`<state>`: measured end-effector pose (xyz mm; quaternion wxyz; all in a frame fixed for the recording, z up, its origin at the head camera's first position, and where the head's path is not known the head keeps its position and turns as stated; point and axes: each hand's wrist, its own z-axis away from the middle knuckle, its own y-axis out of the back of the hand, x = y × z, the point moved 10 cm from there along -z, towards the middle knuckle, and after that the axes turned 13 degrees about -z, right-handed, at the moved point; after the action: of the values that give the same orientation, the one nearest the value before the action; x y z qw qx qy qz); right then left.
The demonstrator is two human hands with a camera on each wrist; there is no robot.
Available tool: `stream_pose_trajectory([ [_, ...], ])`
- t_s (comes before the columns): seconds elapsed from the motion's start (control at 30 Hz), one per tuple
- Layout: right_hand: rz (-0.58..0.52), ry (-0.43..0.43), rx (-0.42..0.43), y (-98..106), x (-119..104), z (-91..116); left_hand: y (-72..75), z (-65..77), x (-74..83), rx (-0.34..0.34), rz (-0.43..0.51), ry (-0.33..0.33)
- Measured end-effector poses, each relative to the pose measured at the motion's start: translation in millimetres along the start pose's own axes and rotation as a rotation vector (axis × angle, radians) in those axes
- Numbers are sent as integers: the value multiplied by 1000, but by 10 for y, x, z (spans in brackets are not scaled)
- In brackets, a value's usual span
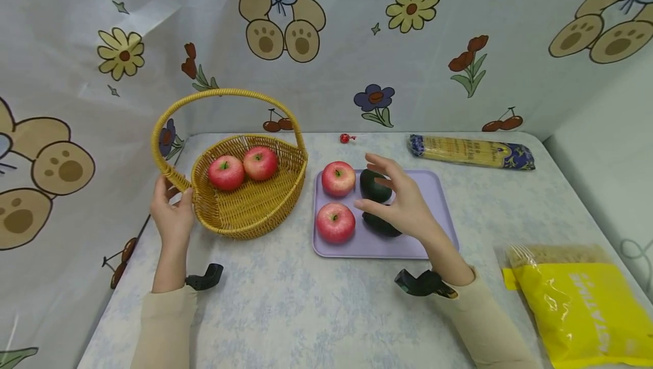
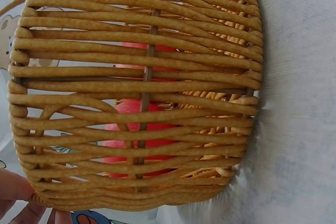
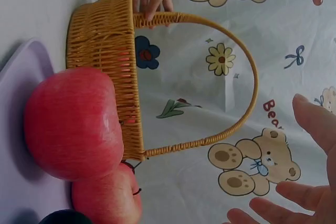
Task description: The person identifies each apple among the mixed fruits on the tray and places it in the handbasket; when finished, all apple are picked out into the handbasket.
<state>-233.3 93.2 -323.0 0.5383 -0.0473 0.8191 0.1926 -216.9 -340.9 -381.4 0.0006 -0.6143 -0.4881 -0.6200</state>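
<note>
My left hand (image 1: 173, 216) grips the foot of the handle of a yellow wicker basket (image 1: 255, 221) on its left side. Two red apples (image 1: 226, 173) lie inside the basket, partly seen through the weave in the left wrist view. Over a lilac tray (image 1: 377, 250) my right hand (image 1: 405, 202) hovers with fingers spread and nothing in them. Two more apples, a rear one (image 1: 338, 179) and a front one (image 1: 335, 223), sit on the tray's left part. Beside them lie two dark green avocados (image 1: 374, 186), partly hidden by the right hand.
A long noodle packet (image 1: 471, 152) lies at the back right. At the front right is a yellow pasta bag (image 1: 586, 306). A small red object (image 1: 347, 138) sits near the back edge, before a curtain printed with bears (image 1: 285, 17).
</note>
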Motion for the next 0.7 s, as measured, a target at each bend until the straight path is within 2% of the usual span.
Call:
stream_pose_trajectory([
  [0.37,39,-48,-137,-113,264,-34,-21,-21,-52,-31,1,44],
  [0.7,53,-55,-246,-243,483,-40,-17,-18,-39,-18,7,14],
])
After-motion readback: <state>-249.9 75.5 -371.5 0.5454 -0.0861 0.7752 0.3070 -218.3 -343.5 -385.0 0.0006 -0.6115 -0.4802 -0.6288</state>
